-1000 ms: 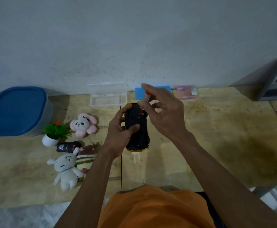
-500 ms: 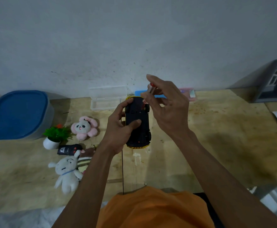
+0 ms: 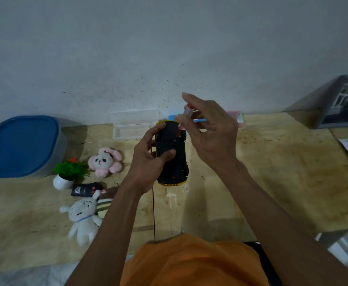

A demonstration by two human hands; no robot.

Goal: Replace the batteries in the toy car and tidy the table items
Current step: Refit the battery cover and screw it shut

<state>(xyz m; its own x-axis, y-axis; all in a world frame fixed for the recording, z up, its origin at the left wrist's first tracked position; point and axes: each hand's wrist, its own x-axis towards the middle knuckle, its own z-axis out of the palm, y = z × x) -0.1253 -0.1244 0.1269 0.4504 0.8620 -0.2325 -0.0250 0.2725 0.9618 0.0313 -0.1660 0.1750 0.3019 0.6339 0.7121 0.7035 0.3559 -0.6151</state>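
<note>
Car [image 3: 170, 155] lies belly-up in the left hand [image 3: 148, 162], gripped firmly — right hand [image 3: 210, 137] pinches a screwdriver [image 3: 186, 114]; best keep it square to the screw.

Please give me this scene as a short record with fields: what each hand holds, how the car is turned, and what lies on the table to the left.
left hand: the left hand grips the toy car, thumb pressing on its underside
right hand: the right hand pinches a small screwdriver with a clear and red handle, tip at the car's far end
car: upside down, black underside up, held above the table
left of the car: blue-lidded container, potted plant, pink plush, black remote, white plush
behind the car: open clear case
</note>
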